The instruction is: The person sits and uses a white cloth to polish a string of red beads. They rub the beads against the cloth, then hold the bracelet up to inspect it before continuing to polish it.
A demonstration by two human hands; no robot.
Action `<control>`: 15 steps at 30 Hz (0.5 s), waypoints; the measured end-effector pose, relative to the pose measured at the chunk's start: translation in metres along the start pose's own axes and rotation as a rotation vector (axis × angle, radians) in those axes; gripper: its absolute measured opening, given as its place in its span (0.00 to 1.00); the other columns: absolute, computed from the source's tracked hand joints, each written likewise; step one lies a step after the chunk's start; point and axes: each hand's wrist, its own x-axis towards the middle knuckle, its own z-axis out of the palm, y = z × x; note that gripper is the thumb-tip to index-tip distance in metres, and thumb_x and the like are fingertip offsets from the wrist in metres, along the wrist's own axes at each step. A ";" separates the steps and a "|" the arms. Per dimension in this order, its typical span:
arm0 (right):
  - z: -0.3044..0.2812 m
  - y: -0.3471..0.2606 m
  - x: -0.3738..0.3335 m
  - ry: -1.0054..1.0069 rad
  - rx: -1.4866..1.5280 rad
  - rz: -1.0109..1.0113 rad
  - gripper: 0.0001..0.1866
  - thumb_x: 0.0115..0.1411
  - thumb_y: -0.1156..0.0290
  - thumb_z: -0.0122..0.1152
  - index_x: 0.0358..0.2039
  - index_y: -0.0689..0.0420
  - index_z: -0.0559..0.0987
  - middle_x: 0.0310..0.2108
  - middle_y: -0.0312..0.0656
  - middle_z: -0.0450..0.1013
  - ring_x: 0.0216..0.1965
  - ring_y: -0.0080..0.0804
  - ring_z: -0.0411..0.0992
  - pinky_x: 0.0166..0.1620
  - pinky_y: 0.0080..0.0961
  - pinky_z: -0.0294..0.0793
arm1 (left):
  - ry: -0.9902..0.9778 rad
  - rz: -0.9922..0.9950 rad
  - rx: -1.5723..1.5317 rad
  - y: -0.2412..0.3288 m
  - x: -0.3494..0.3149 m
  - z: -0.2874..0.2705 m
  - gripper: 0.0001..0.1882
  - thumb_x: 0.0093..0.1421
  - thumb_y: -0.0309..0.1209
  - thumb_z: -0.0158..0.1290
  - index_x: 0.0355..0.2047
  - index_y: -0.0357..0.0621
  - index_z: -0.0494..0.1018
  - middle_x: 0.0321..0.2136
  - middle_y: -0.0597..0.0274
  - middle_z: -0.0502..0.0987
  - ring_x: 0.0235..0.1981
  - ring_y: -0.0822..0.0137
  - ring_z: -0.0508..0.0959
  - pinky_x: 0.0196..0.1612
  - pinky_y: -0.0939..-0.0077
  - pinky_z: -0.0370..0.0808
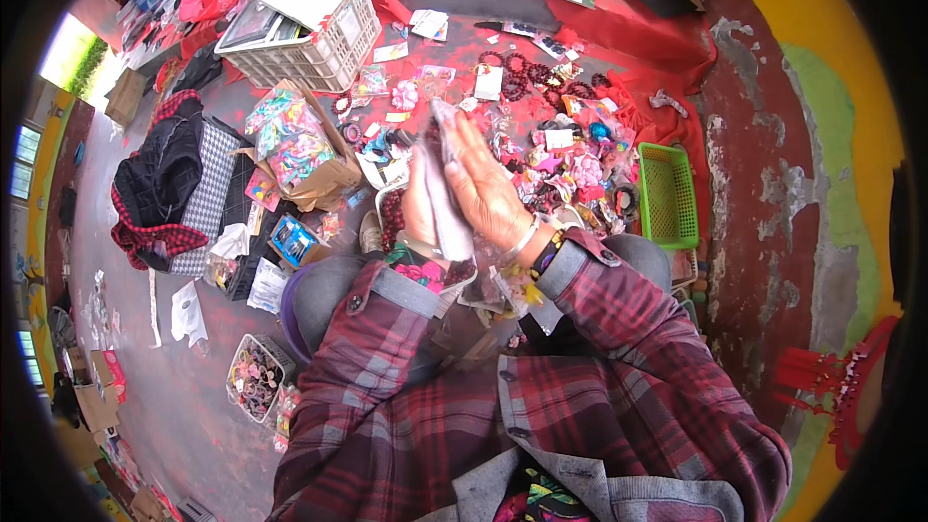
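Note:
My left hand point(419, 201) and my right hand point(490, 191) are pressed palm to palm in front of me, fingers pointing away. Between them they hold a flat, clear plastic bag point(445, 205) with a whitish-pink look; what it contains, if anything, I cannot make out. The right fingers lie straight along the bag, and the left fingers are mostly hidden behind it. Below my hands stands a white basket point(468, 278), partly covered by my wrists, with dark red things inside. A small clear packet with yellow pieces point(527, 290) lies close to my right wrist.
Hair accessories and beads point(570, 159) are heaped on the red cloth ahead. A green basket point(692, 208) stands right. To the left are an open cardboard box point(333, 169) of colourful packets, a dark jacket point(159, 174) and a small white basket point(280, 353). A large white crate point(353, 34) stands beyond.

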 end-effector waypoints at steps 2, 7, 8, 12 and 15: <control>0.002 -0.011 -0.007 -0.075 -0.024 -0.025 0.24 0.62 0.65 0.41 0.58 0.59 0.59 0.59 0.54 0.53 0.62 0.54 0.46 0.63 0.39 0.45 | 0.059 0.070 0.046 0.014 0.002 -0.001 0.26 0.65 0.45 0.32 0.56 0.41 0.59 0.54 0.56 0.64 0.55 0.62 0.63 0.60 0.66 0.55; 0.001 -0.026 -0.011 -0.166 -0.106 -0.075 0.24 0.62 0.63 0.41 0.58 0.57 0.60 0.60 0.53 0.52 0.63 0.52 0.46 0.62 0.42 0.45 | -0.092 -0.006 0.010 0.014 0.003 -0.037 0.27 0.64 0.46 0.32 0.56 0.42 0.58 0.55 0.55 0.62 0.56 0.60 0.62 0.60 0.64 0.54; -0.001 -0.025 -0.008 -0.145 -0.127 -0.065 0.24 0.62 0.63 0.40 0.58 0.57 0.60 0.60 0.53 0.52 0.63 0.52 0.45 0.62 0.42 0.45 | -0.035 -0.005 -0.004 0.006 0.003 -0.034 0.26 0.64 0.45 0.32 0.57 0.42 0.56 0.57 0.54 0.60 0.57 0.60 0.61 0.61 0.64 0.53; -0.005 -0.002 0.003 -0.004 -0.005 0.090 0.23 0.63 0.62 0.39 0.57 0.57 0.62 0.61 0.55 0.50 0.63 0.52 0.44 0.63 0.38 0.44 | -0.021 -0.194 -0.047 -0.004 -0.006 -0.010 0.27 0.65 0.48 0.28 0.60 0.50 0.53 0.59 0.61 0.57 0.60 0.60 0.57 0.62 0.63 0.51; -0.018 0.015 0.009 0.187 0.873 0.488 0.18 0.62 0.59 0.43 0.44 0.60 0.72 0.42 0.45 0.70 0.45 0.33 0.67 0.49 0.27 0.65 | -0.075 -0.243 -0.138 0.003 0.003 -0.014 0.28 0.64 0.48 0.28 0.58 0.44 0.56 0.57 0.55 0.59 0.57 0.57 0.60 0.60 0.61 0.55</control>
